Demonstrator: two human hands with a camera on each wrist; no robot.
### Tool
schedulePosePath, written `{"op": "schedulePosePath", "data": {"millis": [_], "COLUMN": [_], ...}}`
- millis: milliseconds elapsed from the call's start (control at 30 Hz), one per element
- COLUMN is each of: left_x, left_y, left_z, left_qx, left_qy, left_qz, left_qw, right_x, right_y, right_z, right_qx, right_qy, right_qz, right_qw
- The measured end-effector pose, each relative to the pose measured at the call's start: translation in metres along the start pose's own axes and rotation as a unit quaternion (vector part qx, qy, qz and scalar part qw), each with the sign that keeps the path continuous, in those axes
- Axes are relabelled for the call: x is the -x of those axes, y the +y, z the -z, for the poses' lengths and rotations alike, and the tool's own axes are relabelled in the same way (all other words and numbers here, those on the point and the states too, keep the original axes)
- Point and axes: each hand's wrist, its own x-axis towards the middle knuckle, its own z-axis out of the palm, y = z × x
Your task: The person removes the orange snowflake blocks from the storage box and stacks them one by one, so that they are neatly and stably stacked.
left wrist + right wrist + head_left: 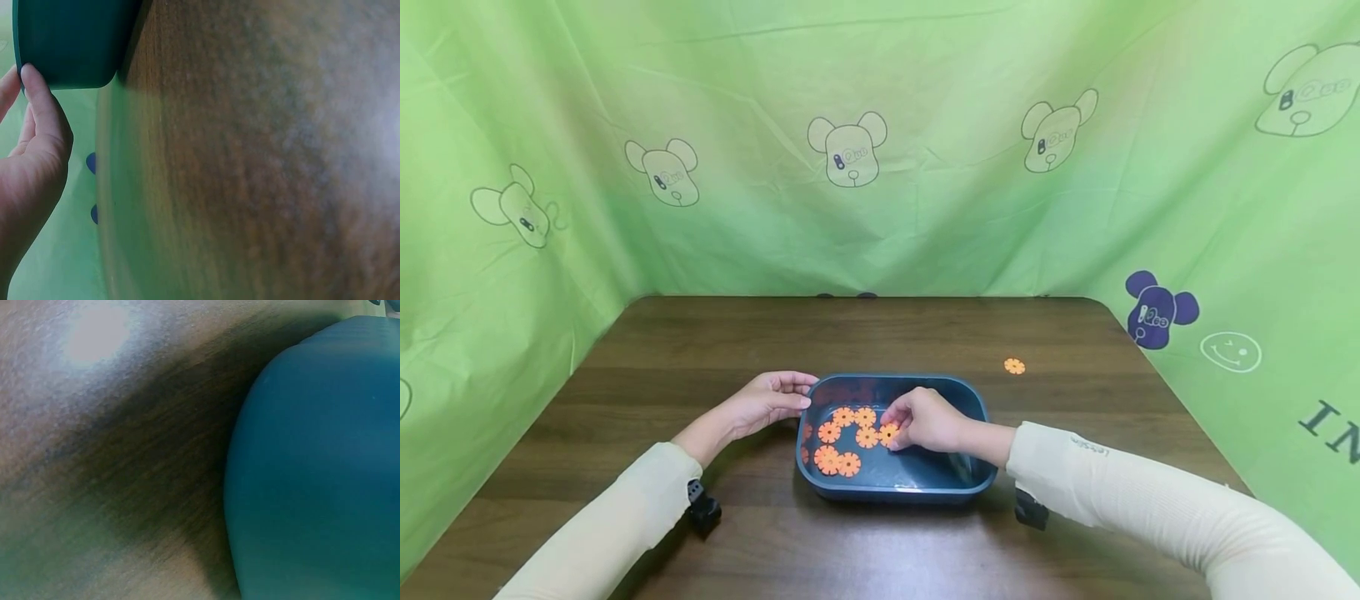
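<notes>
A dark blue rounded rectangular tub (pixel 917 477) stands on the table, with several orange notched flower-shaped discs (pixel 848 464) lying in its left half. My left hand (pixel 763 406) holds the tub's rim at the back left corner. In the left wrist view the thumb (pixel 44 103) lies on the outer wall and the fingers go behind the rim. Reaching into the tub, my right hand (pixel 932 422) pinches one orange disc (pixel 888 434) between thumb and fingers, close beside the other discs. The right wrist view shows only the tub's outer wall (pixel 312 469) and the table.
One more orange disc (pixel 1014 366) lies on the brown wooden table (pixel 730 333), behind and to the right of the tub. A green curtain (pixel 940 225) printed with bear heads hangs around the table's back and sides.
</notes>
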Motion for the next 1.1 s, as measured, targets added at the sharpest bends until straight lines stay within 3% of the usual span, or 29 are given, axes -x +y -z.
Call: {"op": "schedulePosePath", "data": {"millis": [1100], "left_x": [-0.001], "left_y": [-0.001], "left_z": [0.0], "left_qx": [-0.002], "left_qy": [0.003], "left_qz": [0.004], "left_qw": [1.0], "right_x": [0.011], "right_y": [-0.003], "right_z": [0.029], "right_qx": [-0.086], "right_qy": [0.036], "right_qz": [0.002], "right_qw": [0.9957]}}
